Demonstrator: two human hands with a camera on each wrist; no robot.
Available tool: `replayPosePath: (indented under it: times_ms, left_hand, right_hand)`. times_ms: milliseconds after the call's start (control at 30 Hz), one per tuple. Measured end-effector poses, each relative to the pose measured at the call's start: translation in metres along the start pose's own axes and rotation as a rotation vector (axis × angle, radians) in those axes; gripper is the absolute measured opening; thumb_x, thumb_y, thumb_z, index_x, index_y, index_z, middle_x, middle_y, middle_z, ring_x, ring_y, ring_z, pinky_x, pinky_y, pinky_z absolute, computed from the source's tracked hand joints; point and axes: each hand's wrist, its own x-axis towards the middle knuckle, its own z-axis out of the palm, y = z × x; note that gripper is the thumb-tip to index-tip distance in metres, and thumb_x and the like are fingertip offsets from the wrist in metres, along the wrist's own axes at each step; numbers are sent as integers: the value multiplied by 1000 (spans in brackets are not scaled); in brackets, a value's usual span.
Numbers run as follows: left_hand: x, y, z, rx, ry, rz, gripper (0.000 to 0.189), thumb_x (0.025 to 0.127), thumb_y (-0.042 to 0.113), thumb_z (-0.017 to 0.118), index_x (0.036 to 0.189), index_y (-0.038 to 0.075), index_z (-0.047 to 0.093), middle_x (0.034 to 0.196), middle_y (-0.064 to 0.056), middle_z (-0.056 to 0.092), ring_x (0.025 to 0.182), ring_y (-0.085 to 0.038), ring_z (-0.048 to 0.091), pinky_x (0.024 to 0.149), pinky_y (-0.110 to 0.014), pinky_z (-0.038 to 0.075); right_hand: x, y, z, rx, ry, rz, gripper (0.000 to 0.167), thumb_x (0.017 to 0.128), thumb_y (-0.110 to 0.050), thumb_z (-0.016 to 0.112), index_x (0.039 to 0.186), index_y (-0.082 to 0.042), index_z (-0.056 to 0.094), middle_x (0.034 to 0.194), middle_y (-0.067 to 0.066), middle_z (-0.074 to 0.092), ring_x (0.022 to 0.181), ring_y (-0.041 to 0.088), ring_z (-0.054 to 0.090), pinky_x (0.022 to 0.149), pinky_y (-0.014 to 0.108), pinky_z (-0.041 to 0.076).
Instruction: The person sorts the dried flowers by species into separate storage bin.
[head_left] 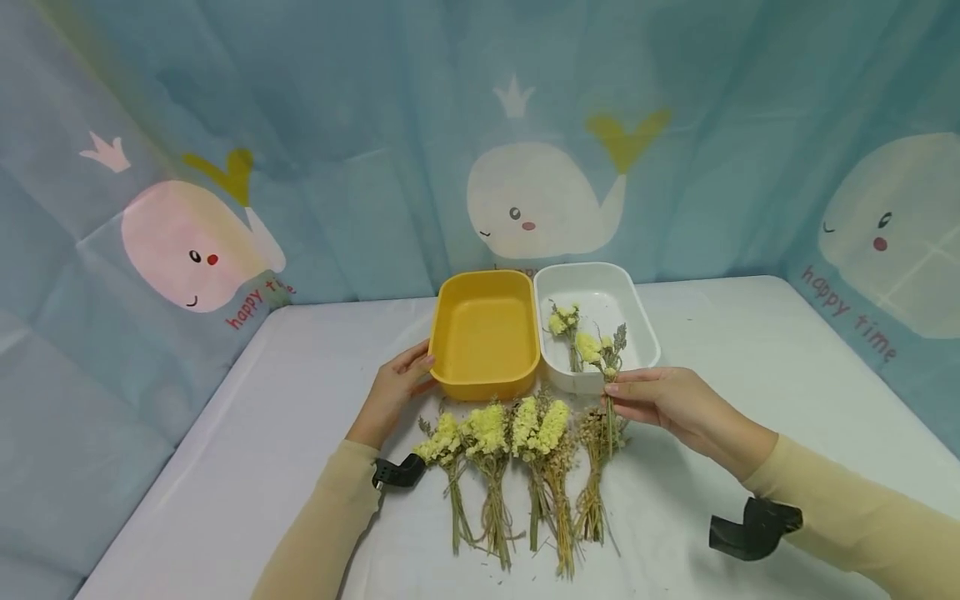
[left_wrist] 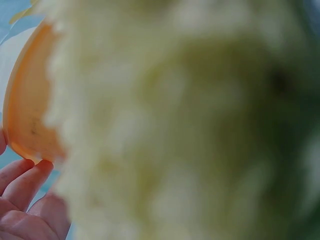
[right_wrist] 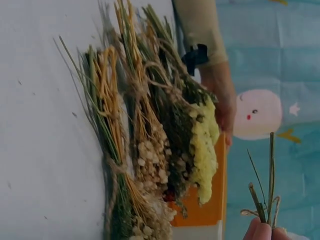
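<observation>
In the head view my right hand (head_left: 671, 404) pinches a small bunch of dried flowers (head_left: 589, 347) by its stems. The flower heads overlap the front rim of the white tub (head_left: 647, 343). Twine-tied stems (right_wrist: 270, 200) rise from the fingertips in the right wrist view. My left hand (head_left: 392, 393) grips the near left corner of the yellow tub (head_left: 486, 390), thumb at the rim and fingers against the outside. Those fingers (left_wrist: 31, 182) show on its wall in the left wrist view, where blurred pale blossoms (left_wrist: 165, 125) hide most else.
Another small yellow flower bunch (head_left: 564, 320) lies in the white tub. Several tied bunches of dried flowers (head_left: 487, 429) lie in a row before the tubs on a white-covered table (head_left: 247, 467). Behind hangs a blue whale-print curtain (head_left: 360, 208).
</observation>
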Motion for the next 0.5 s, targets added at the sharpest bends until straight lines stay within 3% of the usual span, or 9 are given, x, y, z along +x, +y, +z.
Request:
replayPosePath:
  times_ms: [233,500]
  left_hand:
    - [2,2,0,-38,17,5,53,104,26,55,153,15,41,154,-7,47,138,-26,50,109,-36,52]
    - [2,1,1,-28,19,-15,54,102,29,57,152,17,42,154,-5,48,138,-24,51,108,-35,52]
  right_hand:
    - [12,-19,-3,6,23,-33,64,97,-7,64,147,16,32,92,-6,74,86,3,73,85,18,61]
    - [31,-40,-7,27,44,-72,63,98,-4,60,148,16,28,88,-9,74,84,1,72,85,16,60]
